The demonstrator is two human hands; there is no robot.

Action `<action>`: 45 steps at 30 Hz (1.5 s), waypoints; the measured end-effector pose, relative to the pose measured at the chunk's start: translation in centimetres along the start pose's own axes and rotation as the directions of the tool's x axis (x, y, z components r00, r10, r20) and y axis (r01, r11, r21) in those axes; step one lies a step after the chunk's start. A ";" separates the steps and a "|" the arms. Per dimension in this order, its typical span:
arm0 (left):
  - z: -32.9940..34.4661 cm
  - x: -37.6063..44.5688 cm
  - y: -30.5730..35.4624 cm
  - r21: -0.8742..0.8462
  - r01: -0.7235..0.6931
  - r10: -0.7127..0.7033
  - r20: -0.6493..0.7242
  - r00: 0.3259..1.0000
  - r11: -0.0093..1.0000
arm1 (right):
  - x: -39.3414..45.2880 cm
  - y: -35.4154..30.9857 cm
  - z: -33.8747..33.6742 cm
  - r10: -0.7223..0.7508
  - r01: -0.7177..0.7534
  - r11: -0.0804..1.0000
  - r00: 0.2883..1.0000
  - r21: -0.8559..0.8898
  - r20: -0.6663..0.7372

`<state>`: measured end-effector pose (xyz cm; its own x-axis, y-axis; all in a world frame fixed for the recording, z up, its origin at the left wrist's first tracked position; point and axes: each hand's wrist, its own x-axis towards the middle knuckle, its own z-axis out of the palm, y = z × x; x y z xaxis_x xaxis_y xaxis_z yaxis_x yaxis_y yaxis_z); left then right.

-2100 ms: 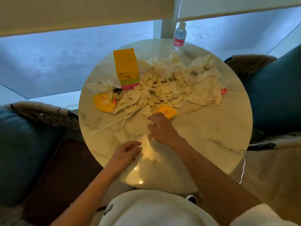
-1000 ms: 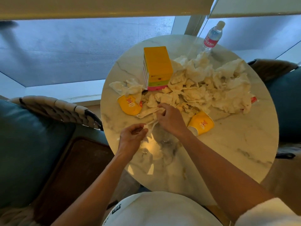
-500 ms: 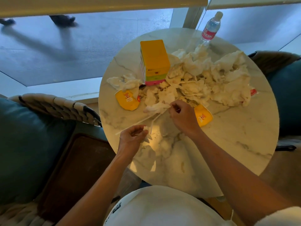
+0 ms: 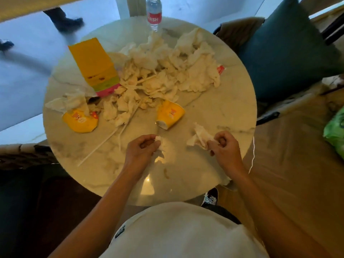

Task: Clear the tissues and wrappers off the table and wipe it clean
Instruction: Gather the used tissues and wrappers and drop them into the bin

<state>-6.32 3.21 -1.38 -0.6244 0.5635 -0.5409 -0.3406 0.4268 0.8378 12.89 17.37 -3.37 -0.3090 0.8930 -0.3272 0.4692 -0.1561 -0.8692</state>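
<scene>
A heap of crumpled white tissues (image 4: 167,71) covers the far half of the round marble table (image 4: 223,112). My left hand (image 4: 141,151) grips a small tissue wad (image 4: 161,144) above the near middle of the table. My right hand (image 4: 223,148) pinches a larger crumpled tissue (image 4: 200,136) near the right edge. Two yellow paper cups lie on their sides: one (image 4: 170,116) just beyond my hands, one (image 4: 80,121) at the left. Thin white sticks (image 4: 104,144) lie left of my left hand. A small red wrapper (image 4: 221,69) pokes out at the heap's right.
A yellow carton (image 4: 95,66) stands at the back left and a water bottle (image 4: 154,13) at the far edge. Dark cushioned seats flank the table, with a teal cushion (image 4: 286,58) at the right. A green bag (image 4: 335,129) lies far right. A person's feet (image 4: 63,19) pass beyond the table.
My right hand has pulled a tissue out of the heap and drawn it back to the right edge. My left hand has kept its small wad and shifted right. The view swung left.
</scene>
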 end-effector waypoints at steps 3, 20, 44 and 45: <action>3.7 -0.5 0.0 0.097 -0.025 0.017 0.082 0.996 0.995 | -0.5 2.9 -4.1 0.086 -0.081 0.994 0.993 0.068 -0.084; 31.3 -5.8 -8.2 0.402 0.006 -0.172 0.379 0.909 0.916 | 0.7 23.9 -23.7 0.490 -0.488 0.871 0.870 0.051 -0.047; 45.6 4.4 -25.0 0.809 0.127 -0.543 0.260 0.799 0.574 | 7.4 40.8 -20.9 0.644 -0.602 0.764 0.693 -0.231 0.325; 45.8 4.8 -25.5 0.810 0.139 -0.557 0.256 0.790 0.570 | 7.1 40.9 -21.2 0.646 -0.604 0.762 0.692 -0.231 0.321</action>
<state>31.59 27.42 -28.75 -0.1237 0.3890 -0.9129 0.2880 0.8944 0.3421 47.41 26.24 -33.35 -0.1763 0.3820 -0.9072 0.7358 -0.5610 -0.3792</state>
